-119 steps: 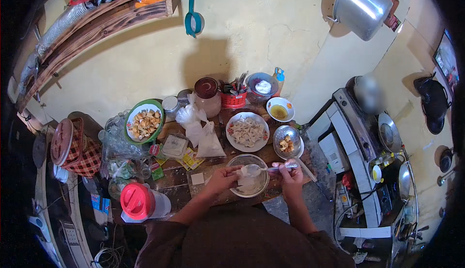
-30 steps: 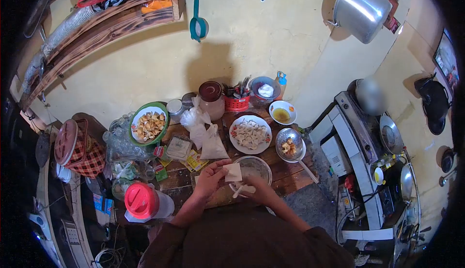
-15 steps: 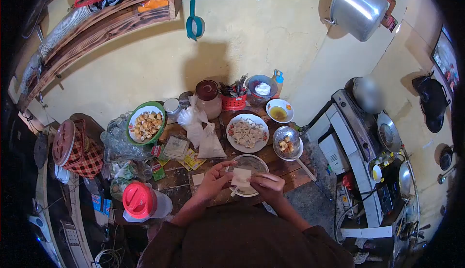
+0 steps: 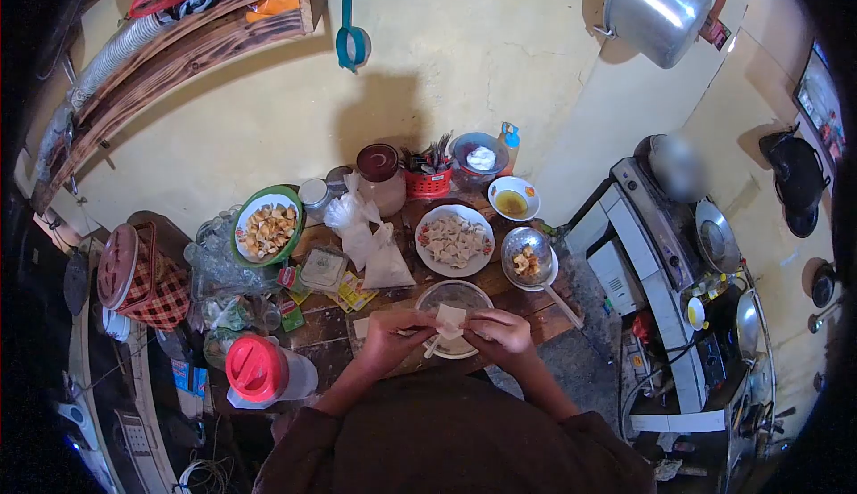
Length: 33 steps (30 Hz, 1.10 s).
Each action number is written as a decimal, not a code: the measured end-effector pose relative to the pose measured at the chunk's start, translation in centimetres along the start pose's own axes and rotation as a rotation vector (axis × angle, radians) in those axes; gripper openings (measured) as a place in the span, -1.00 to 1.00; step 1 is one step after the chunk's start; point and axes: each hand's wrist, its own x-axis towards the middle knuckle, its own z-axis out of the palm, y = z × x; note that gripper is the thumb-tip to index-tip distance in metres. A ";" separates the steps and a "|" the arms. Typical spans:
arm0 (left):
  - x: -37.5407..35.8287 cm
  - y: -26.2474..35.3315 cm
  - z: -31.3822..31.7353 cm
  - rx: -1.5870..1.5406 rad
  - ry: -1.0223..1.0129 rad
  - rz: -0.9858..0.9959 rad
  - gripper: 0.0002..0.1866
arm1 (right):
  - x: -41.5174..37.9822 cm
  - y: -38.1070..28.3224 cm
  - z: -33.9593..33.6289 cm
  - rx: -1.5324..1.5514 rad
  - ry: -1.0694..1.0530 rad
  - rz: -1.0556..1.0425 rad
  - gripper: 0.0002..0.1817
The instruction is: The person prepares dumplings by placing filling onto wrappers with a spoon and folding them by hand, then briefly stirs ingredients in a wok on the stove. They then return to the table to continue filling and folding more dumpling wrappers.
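A pale square dumpling wrapper (image 4: 451, 315) is held up between my two hands, slightly creased at its lower part. My left hand (image 4: 390, 338) pinches its left edge with the fingertips, while my right hand (image 4: 502, 333) grips the right edge. Directly beneath lies a round glass bowl (image 4: 486, 299), partly covered by the hands, with a light spoon handle (image 4: 432, 348) sticking out at its near edge. More pale wrappers (image 4: 361, 326) lie on the table beside my left hand. Beyond the bowl stands a white plate (image 4: 454, 271) full of folded raw dumplings (image 4: 453, 240).
On the right, a strainer (image 4: 525, 242) with fried pieces rests over a white bowl, near a bowl of yellowish liquid (image 4: 511, 205). Left are flour-like bags (image 4: 386, 262), a green-rimmed plate (image 4: 295, 198) of fried pieces and a red-lidded jug (image 4: 257, 369). A stove (image 4: 656, 226) stands far right.
The wrapper has tilted and creased between my fingers. My right hand has turned and now grips its right side higher. The view has shifted slightly.
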 end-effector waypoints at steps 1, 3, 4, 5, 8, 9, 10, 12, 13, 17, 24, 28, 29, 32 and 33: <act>0.1 0.3 0.0 0.052 -0.021 0.029 -0.85 | 0.1 -0.1 -0.2 0.004 -0.032 -0.005 -0.84; 0.1 0.8 0.1 0.104 -0.042 0.057 -0.84 | 0.1 0.0 -0.1 0.010 -0.063 -0.010 -0.85; 0.1 1.0 0.3 0.184 -0.034 0.111 -0.85 | 0.0 0.1 0.0 0.017 -0.056 0.009 -0.85; 0.2 1.3 0.5 0.263 -0.027 0.164 -0.86 | -0.1 0.2 0.0 0.025 -0.048 0.028 -0.85; 0.4 2.4 0.8 0.262 -0.009 0.184 -0.86 | 0.0 -0.5 -0.1 0.077 -0.038 0.132 -0.86; 0.4 2.3 1.0 0.262 -0.009 0.183 -0.86 | 0.0 -0.5 0.0 0.077 -0.038 0.133 -0.86; 0.4 2.2 1.3 0.264 0.023 0.214 -0.86 | 0.0 -0.4 0.2 0.092 -0.016 0.133 -0.87; 0.4 1.7 1.7 0.267 0.056 0.248 -0.86 | -0.1 -0.2 0.5 0.107 0.007 0.132 -0.87; 0.5 1.4 1.8 0.229 0.068 0.251 -0.86 | -0.1 -0.1 0.6 0.131 0.019 0.145 -0.84; -0.1 1.4 2.1 0.201 0.066 0.049 -0.84 | -0.4 -0.1 1.2 0.274 0.102 0.239 -0.77; -0.4 0.0 2.7 0.114 0.104 0.018 -0.74 | -1.5 1.2 2.1 0.363 0.086 0.305 -0.69; 0.2 0.9 2.8 0.086 0.096 -0.004 -0.73 | -1.1 1.1 2.0 0.390 0.035 0.365 -0.70; 0.3 1.0 3.0 0.055 0.107 -0.017 -0.73 | -1.0 1.0 1.9 0.425 0.044 0.382 -0.71; 0.5 0.4 3.0 0.015 0.117 -0.012 -0.72 | -0.7 1.0 2.0 0.414 0.044 0.402 -0.74; 0.5 0.3 3.0 0.016 0.116 -0.011 -0.72 | -0.8 1.1 2.2 0.414 0.046 0.400 -0.74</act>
